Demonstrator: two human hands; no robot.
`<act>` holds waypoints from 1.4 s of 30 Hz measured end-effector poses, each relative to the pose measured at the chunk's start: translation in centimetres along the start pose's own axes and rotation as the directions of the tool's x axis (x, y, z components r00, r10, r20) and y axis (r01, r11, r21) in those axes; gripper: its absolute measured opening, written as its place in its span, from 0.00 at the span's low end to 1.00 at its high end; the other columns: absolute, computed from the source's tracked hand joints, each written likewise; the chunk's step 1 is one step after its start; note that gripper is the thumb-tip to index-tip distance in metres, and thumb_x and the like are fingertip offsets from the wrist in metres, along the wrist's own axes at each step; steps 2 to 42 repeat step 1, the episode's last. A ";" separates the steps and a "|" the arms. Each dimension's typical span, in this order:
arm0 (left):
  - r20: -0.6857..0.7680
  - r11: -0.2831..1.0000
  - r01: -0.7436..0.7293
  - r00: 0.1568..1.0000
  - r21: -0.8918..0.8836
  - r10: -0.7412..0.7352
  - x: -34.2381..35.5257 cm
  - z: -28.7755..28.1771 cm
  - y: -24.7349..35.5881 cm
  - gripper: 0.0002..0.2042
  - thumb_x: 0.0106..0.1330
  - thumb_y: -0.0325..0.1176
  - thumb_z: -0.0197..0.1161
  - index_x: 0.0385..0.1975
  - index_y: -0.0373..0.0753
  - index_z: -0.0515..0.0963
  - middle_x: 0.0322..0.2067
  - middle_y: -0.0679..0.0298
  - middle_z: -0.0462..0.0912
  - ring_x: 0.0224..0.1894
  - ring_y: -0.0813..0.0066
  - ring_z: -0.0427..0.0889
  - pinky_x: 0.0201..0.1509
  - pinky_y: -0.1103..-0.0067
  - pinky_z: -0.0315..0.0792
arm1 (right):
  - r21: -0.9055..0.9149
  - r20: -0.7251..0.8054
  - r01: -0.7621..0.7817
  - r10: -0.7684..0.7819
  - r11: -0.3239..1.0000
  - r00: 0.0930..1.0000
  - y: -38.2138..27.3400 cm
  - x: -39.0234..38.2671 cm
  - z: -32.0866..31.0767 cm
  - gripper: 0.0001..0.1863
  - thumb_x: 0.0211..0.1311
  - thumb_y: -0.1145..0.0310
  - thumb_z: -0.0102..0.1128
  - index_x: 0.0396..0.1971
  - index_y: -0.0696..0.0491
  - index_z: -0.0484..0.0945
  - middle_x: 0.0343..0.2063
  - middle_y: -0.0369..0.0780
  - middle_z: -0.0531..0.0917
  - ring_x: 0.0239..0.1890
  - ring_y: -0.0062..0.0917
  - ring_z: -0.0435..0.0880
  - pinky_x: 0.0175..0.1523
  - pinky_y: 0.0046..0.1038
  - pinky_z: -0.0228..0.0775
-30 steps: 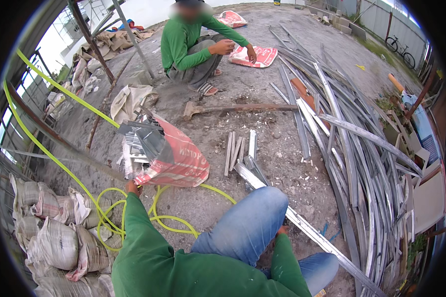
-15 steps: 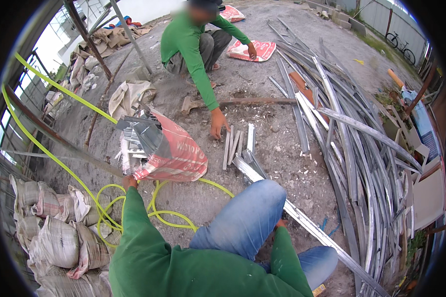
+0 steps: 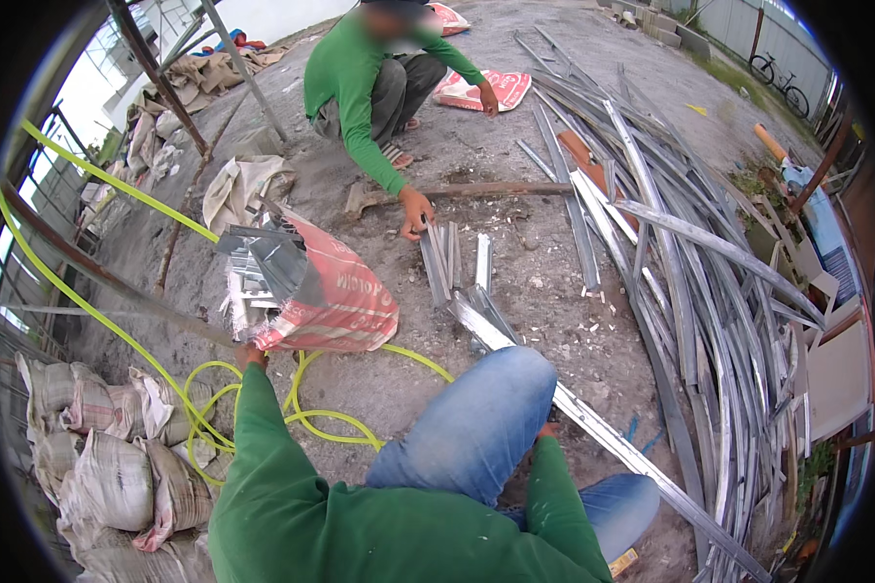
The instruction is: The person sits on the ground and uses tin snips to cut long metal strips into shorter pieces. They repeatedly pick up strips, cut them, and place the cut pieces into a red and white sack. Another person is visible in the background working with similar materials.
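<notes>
A red and white sack (image 3: 345, 296) lies tipped on its side, its mouth full of short cut metal strips (image 3: 274, 262). At the near edge of that mouth, my left hand (image 3: 252, 357) is closed on the sack's rim, its fingers partly hidden. My right hand (image 3: 546, 430) is low beside my bent knee (image 3: 481, 398), close to a long metal channel (image 3: 593, 423). The knee and sleeve hide its fingers. Ahead, a co-worker's hand (image 3: 416, 214) touches the top end of a short metal piece (image 3: 434, 260) beside several similar pieces.
A large heap of long metal profiles (image 3: 690, 282) spreads along the right. A yellow-green hose (image 3: 335, 418) loops across the ground. Filled sacks (image 3: 117, 476) are stacked at the left. A wooden-handled tool (image 3: 496, 190) lies crosswise ahead. A co-worker (image 3: 360, 97) squats at the far side.
The co-worker's hand has moved up and left onto a short metal piece, which now stands out at the row's left side. My view has shifted slightly; my hands keep their places.
</notes>
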State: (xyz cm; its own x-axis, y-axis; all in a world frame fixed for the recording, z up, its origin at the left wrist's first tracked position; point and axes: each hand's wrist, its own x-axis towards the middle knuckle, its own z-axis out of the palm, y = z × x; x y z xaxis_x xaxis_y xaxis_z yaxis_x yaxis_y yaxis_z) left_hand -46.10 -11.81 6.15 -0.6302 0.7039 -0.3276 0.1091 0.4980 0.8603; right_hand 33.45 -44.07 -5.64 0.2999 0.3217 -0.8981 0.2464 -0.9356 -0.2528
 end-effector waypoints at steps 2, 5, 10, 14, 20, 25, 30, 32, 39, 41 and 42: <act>-0.082 0.996 0.007 0.997 0.094 0.001 -1.8 -5.3 -1.6 0.22 0.70 0.57 0.62 0.59 0.57 0.74 0.44 0.70 0.83 0.43 0.74 0.79 0.33 0.76 0.70 | -0.064 0.059 0.003 0.001 0.998 0.998 3.1 -3.4 1.9 0.39 0.67 0.41 0.58 0.76 0.32 0.62 0.79 0.40 0.59 0.77 0.68 0.39 0.74 0.70 0.41; -0.082 0.996 0.007 0.997 0.094 0.001 -1.8 -5.3 -1.6 0.22 0.70 0.57 0.62 0.59 0.57 0.74 0.44 0.70 0.83 0.43 0.74 0.79 0.33 0.76 0.70 | -0.064 0.059 0.003 0.001 0.998 0.998 3.1 -3.4 1.9 0.39 0.67 0.41 0.58 0.76 0.32 0.62 0.79 0.40 0.59 0.77 0.68 0.39 0.74 0.70 0.41; -0.082 0.996 0.007 0.997 0.094 0.001 -1.8 -5.3 -1.6 0.22 0.70 0.57 0.62 0.59 0.57 0.74 0.44 0.70 0.83 0.43 0.74 0.79 0.33 0.76 0.70 | -0.064 0.059 0.003 0.001 0.998 0.998 3.1 -3.4 1.9 0.39 0.67 0.41 0.58 0.76 0.32 0.62 0.79 0.40 0.59 0.77 0.68 0.39 0.74 0.70 0.41; -0.082 0.996 0.007 0.997 0.094 0.001 -1.8 -5.3 -1.6 0.22 0.70 0.57 0.62 0.59 0.57 0.74 0.44 0.70 0.83 0.43 0.74 0.79 0.33 0.76 0.70 | -0.064 0.059 0.003 0.001 0.998 0.998 3.1 -3.4 1.9 0.39 0.67 0.41 0.58 0.76 0.32 0.62 0.79 0.40 0.59 0.77 0.68 0.39 0.74 0.70 0.41; -0.082 0.996 0.007 0.997 0.094 0.001 -1.8 -5.3 -1.6 0.22 0.70 0.57 0.62 0.59 0.57 0.74 0.44 0.70 0.83 0.43 0.74 0.79 0.33 0.76 0.70 | -0.064 0.059 0.003 0.001 0.998 0.998 3.1 -3.4 1.9 0.39 0.67 0.41 0.58 0.76 0.32 0.62 0.79 0.40 0.59 0.77 0.68 0.39 0.74 0.70 0.41; -0.082 0.996 0.007 0.997 0.094 0.001 -1.8 -5.3 -1.6 0.22 0.70 0.57 0.62 0.59 0.57 0.74 0.44 0.70 0.83 0.43 0.74 0.79 0.33 0.76 0.70 | -0.064 0.059 0.003 0.001 0.998 0.998 3.1 -3.4 1.9 0.39 0.67 0.41 0.58 0.76 0.32 0.62 0.79 0.40 0.59 0.77 0.68 0.39 0.74 0.70 0.41; -0.082 0.996 0.007 0.997 0.094 0.001 -1.8 -5.3 -1.6 0.22 0.70 0.57 0.62 0.59 0.57 0.74 0.44 0.70 0.83 0.43 0.74 0.79 0.33 0.76 0.70 | -0.064 0.059 0.003 0.001 0.998 0.998 3.1 -3.4 1.9 0.39 0.67 0.41 0.58 0.76 0.32 0.62 0.79 0.40 0.59 0.77 0.68 0.39 0.74 0.70 0.41; -0.082 0.996 0.007 0.997 0.094 0.001 -1.8 -5.3 -1.6 0.22 0.70 0.57 0.62 0.59 0.57 0.74 0.44 0.70 0.83 0.43 0.74 0.79 0.33 0.76 0.70 | -0.064 0.059 0.003 0.001 0.998 0.998 3.1 -3.4 1.9 0.39 0.67 0.41 0.58 0.76 0.32 0.62 0.79 0.40 0.59 0.77 0.68 0.39 0.74 0.70 0.41; -0.082 0.996 0.007 0.997 0.094 0.001 -1.8 -5.3 -1.6 0.22 0.70 0.57 0.62 0.59 0.57 0.74 0.44 0.70 0.83 0.43 0.74 0.79 0.33 0.76 0.70 | -0.064 0.059 0.003 0.001 0.998 0.998 3.1 -3.4 1.9 0.39 0.67 0.41 0.58 0.76 0.32 0.62 0.79 0.40 0.59 0.77 0.68 0.39 0.74 0.70 0.41; -0.082 0.996 0.007 0.997 0.094 0.001 -1.8 -5.3 -1.6 0.22 0.70 0.57 0.62 0.59 0.57 0.74 0.44 0.70 0.83 0.43 0.74 0.79 0.33 0.76 0.70 | -0.064 0.059 0.003 0.001 0.998 0.998 3.1 -3.4 1.9 0.39 0.67 0.41 0.58 0.76 0.32 0.62 0.79 0.40 0.59 0.77 0.68 0.39 0.74 0.70 0.41; -0.082 0.996 0.007 0.997 0.094 0.001 -1.8 -5.3 -1.6 0.22 0.70 0.57 0.62 0.59 0.57 0.74 0.44 0.70 0.83 0.43 0.74 0.79 0.33 0.76 0.70 | -0.064 0.059 0.003 0.001 0.998 0.998 3.1 -3.4 1.9 0.39 0.67 0.41 0.58 0.76 0.32 0.62 0.79 0.40 0.59 0.77 0.68 0.39 0.74 0.70 0.41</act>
